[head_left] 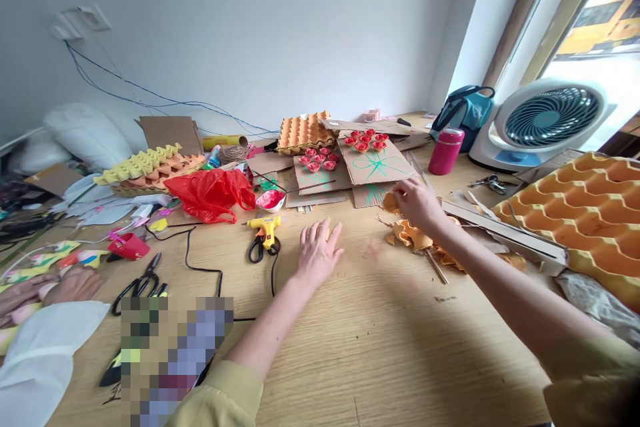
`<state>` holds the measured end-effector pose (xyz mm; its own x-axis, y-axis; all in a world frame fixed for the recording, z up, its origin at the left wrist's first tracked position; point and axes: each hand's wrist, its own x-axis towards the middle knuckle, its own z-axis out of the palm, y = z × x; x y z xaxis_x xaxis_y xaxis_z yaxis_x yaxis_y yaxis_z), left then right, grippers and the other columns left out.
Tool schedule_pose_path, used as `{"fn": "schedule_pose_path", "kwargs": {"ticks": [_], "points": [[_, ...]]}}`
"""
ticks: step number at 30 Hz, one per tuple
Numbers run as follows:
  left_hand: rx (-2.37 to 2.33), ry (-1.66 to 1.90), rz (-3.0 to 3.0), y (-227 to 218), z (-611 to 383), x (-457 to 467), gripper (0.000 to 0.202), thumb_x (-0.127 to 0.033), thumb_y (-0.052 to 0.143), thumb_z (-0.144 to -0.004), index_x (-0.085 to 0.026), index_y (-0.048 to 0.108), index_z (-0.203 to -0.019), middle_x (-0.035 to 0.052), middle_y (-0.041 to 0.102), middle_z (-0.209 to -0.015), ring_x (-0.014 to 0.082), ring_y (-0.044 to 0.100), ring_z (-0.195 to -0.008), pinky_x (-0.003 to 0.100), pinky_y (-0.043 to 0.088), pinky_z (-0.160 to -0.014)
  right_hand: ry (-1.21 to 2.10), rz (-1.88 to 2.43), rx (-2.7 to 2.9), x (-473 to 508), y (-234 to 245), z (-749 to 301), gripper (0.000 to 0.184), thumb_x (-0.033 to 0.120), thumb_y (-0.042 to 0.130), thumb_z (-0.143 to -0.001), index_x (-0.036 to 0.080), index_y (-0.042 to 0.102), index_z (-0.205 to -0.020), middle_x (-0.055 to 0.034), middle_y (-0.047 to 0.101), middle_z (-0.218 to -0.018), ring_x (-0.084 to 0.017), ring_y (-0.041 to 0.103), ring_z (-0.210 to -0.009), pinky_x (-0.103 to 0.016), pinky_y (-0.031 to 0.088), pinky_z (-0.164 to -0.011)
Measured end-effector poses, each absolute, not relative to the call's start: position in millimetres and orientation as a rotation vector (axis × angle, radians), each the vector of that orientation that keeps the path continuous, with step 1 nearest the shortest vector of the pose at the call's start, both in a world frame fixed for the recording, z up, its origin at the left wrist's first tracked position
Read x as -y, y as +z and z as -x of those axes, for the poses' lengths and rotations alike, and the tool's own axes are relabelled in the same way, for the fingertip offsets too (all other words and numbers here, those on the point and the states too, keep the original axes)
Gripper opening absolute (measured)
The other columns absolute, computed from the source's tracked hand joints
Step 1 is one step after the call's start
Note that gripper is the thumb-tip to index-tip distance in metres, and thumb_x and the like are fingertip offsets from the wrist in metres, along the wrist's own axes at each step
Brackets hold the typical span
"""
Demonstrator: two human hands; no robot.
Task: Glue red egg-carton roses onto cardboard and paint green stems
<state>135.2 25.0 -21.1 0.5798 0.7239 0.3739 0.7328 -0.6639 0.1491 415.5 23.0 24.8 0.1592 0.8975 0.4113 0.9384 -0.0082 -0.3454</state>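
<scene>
My left hand [319,252] lies on the wooden table, palm down with its fingers spread, just right of a yellow glue gun [265,228] and black-handled scissors [256,248]. My right hand [417,204] is closed in a pinch at a torn orange egg carton scrap [391,203]; the fingertips are partly hidden. Below it is a heap of more torn carton pieces [411,235] with a thin stick. Behind both hands, red carton flowers [319,160] rest on cardboard, and a second cardboard sheet with green drawn stems [377,165] carries several more.
A co-worker's hands [75,283] are busy at the left edge. A red plastic bag [213,192], a bowl of red paint [271,200] and a red cup [129,245] stand left. Large orange egg trays [580,213], a fan [545,120] and a pink bottle [446,151] stand right.
</scene>
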Motion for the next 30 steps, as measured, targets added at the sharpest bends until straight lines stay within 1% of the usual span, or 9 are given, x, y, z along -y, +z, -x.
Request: {"fn": "schedule_pose_path", "kwargs": {"ticks": [2,4,7,11,15,18,22,26,30], "points": [[1.264,-0.961,2.883,-18,-147,-12,0.072,-0.031,0.064,-0.091,-0.023,0.027,-0.152,0.0165,0.045,-0.149,0.0301,0.046,-0.136,0.051,0.037,-0.115,-0.019,1.798,1.813,-11,18,-386,0.019,0.034,0.06,-0.098,0.016,0.066,-0.102,-0.0053,0.069,-0.104,-0.018,0.066,-0.095,-0.039,0.055,-0.085],[1.252,-1.221,3.038,-14,-157,0,0.077,-0.034,0.064,-0.091,-0.022,0.021,-0.153,0.0163,0.047,-0.147,0.0261,0.052,-0.131,0.044,0.044,-0.11,0.075,1.719,1.871,3,9,-355,0.02,0.034,0.061,-0.097,0.016,0.066,-0.105,-0.0031,0.07,-0.096,-0.016,0.067,-0.084,-0.036,0.056,-0.078],[1.231,-1.344,3.201,-13,-162,9,0.058,-0.03,0.066,-0.09,-0.024,0.04,-0.141,0.0113,0.058,-0.135,0.0223,0.057,-0.124,0.037,0.048,-0.105,0.177,1.67,1.904,23,1,-327,0.018,0.033,0.058,-0.098,0.018,0.064,-0.104,-0.0004,0.072,-0.085,-0.013,0.067,-0.073,-0.028,0.055,-0.068],[1.289,-1.185,3.105,-17,-149,9,0.031,-0.022,0.065,-0.089,-0.023,0.055,-0.119,0.0068,0.064,-0.116,0.0211,0.06,-0.113,0.036,0.049,-0.101,0.143,1.727,1.909,48,11,-362,0.02,0.034,0.054,-0.097,0.023,0.06,-0.113,-0.0021,0.075,-0.094,-0.015,0.069,-0.078,-0.026,0.053,-0.07],[1.271,-0.692,2.899,-22,-134,6,0.035,-0.02,0.066,-0.086,-0.025,0.056,-0.119,0.0075,0.061,-0.121,0.0268,0.056,-0.116,0.045,0.045,-0.103,-0.078,2.001,1.826,70,27,-452,0.022,0.023,0.048,-0.094,0.021,0.064,-0.109,-0.0132,0.069,-0.112,-0.027,0.065,-0.096,-0.039,0.049,-0.083],[1.329,-0.526,2.776,-21,-134,6,0.043,-0.026,0.072,-0.083,-0.025,0.056,-0.123,0.0097,0.059,-0.127,0.0312,0.052,-0.121,0.051,0.041,-0.106,-0.152,2.223,1.809,80,27,-508,0.028,0.027,0.062,-0.087,0.017,0.066,-0.113,-0.018,0.066,-0.113,-0.034,0.062,-0.104,-0.045,0.046,-0.089],[1.166,-0.552,2.868,-11,-159,10,0.051,-0.037,0.073,-0.083,-0.023,0.056,-0.129,0.0123,0.056,-0.134,0.033,0.046,-0.129,0.053,0.035,-0.112,-0.157,2.384,1.814,83,11,-534,0.048,0.041,0.069,-0.088,0.016,0.059,-0.128,-0.0126,0.064,-0.118,-0.028,0.061,-0.106,-0.048,0.049,-0.092],[0.824,-0.521,3.128,4,-222,11,0.025,-0.033,0.061,-0.093,-0.023,0.066,-0.116,0.007,0.064,-0.123,0.0258,0.054,-0.119,0.043,0.041,-0.105,-0.149,2.437,1.753,76,7,-534,0.036,0.041,0.061,-0.096,0.019,0.061,-0.125,-0.0088,0.065,-0.119,-0.023,0.064,-0.103,-0.044,0.054,-0.088],[0.626,-0.452,3.183,12,-304,10,0.023,-0.029,0.052,-0.097,-0.024,0.069,-0.112,0.0062,0.067,-0.116,0.0263,0.056,-0.113,0.045,0.042,-0.1,-0.137,2.446,1.621,69,13,-544,0.026,0.039,0.059,-0.098,0.018,0.065,-0.112,-0.0063,0.068,-0.109,-0.019,0.066,-0.092,-0.038,0.056,-0.081]]}}
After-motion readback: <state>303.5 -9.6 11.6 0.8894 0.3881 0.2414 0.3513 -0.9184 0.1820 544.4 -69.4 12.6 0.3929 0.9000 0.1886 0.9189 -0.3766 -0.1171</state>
